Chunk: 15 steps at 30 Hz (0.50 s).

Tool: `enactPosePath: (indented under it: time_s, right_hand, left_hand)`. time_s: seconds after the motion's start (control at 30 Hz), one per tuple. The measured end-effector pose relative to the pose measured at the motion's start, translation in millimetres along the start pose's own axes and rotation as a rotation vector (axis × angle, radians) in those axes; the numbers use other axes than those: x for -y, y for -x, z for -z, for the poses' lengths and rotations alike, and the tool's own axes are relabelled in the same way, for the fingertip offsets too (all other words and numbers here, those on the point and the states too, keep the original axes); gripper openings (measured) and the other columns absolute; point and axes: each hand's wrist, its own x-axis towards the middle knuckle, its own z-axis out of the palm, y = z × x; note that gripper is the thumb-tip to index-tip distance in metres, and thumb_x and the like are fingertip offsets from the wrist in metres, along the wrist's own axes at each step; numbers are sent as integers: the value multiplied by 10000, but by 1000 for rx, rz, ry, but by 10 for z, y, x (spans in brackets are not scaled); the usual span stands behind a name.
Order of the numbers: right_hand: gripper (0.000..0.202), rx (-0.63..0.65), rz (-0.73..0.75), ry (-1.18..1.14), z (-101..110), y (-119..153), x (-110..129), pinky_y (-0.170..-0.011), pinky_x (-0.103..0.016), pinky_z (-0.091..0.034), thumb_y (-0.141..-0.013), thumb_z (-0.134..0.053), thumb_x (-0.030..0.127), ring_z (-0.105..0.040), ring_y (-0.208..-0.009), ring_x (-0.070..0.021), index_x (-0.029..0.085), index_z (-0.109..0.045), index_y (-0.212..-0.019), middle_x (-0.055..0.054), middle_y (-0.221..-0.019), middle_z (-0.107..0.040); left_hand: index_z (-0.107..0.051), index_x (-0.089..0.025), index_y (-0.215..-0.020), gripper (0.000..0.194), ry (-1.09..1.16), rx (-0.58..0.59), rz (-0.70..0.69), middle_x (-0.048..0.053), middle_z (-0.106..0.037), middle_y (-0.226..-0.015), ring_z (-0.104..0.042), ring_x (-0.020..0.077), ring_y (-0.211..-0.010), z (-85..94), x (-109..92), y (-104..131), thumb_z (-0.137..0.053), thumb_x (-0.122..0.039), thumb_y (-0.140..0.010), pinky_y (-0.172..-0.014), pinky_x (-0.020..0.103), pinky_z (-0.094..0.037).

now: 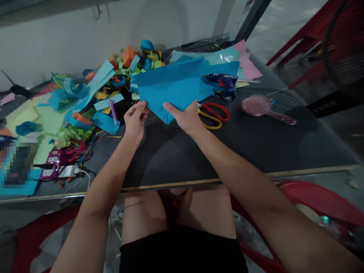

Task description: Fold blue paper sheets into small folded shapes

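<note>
A folded sheet of blue paper (pixel 170 85), pointed at its near end, is held up above the dark table. My right hand (pixel 187 115) grips it near the point, thumb on top and the other fingers hidden beneath. At the paper's left edge, my left hand (pixel 137 118) pinches with thumb and fingertips. Just right of my right hand lie scissors (pixel 213 115) with red and yellow handles, their blades mostly covered. A blue glue gun (pixel 224 83) rests behind them, beside more blue sheets (pixel 207 91).
Folded paper pieces (pixel 136 62) pile up at the back. Loose paper scraps (pixel 76 129) cover the left side, near a purple power strip (pixel 54 163) with a white plug (pixel 68 171). A pink hairbrush (pixel 265 109) lies right. The table's front edge (pixel 170 185) crosses above my lap.
</note>
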Motion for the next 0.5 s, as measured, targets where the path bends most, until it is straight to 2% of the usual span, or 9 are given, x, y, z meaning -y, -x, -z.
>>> enactPosePath:
  time_s: [0.23, 0.4, 0.5]
  right_hand:
    - [644, 8, -10, -20, -9, 5, -12, -1121, -565, -489, -660, -764, 722, -682, -1172, -333, 221, -692, -1059, -119, -1152, -750]
    - [755, -30, -44, -81, -40, 4, -45, -1121, -572, -484, -614, -780, 747, -653, -1229, -338, 230, -678, -1154, -117, -1202, -734]
    - [806, -28, -71, -116, -61, 2, -80, -1125, -575, -479, -611, -770, 763, -645, -1241, -339, 228, -664, -1203, -115, -1216, -729]
  left_hand:
    - [-628, -199, -640, 336, -12, 7, -30, -35, -568, -563, -567, 70, -525, -4, -32, 19, -831, -440, -757, -470, 197, -408]
    - [-621, -202, -638, 416, -62, 92, -43, -7, -624, -605, -614, 97, -548, -17, -8, 52, -780, -563, -770, -478, 216, -455]
    - [-615, -204, -626, 429, -60, 126, -37, 3, -631, -610, -626, 113, -565, -36, 2, 81, -750, -574, -795, -483, 228, -461]
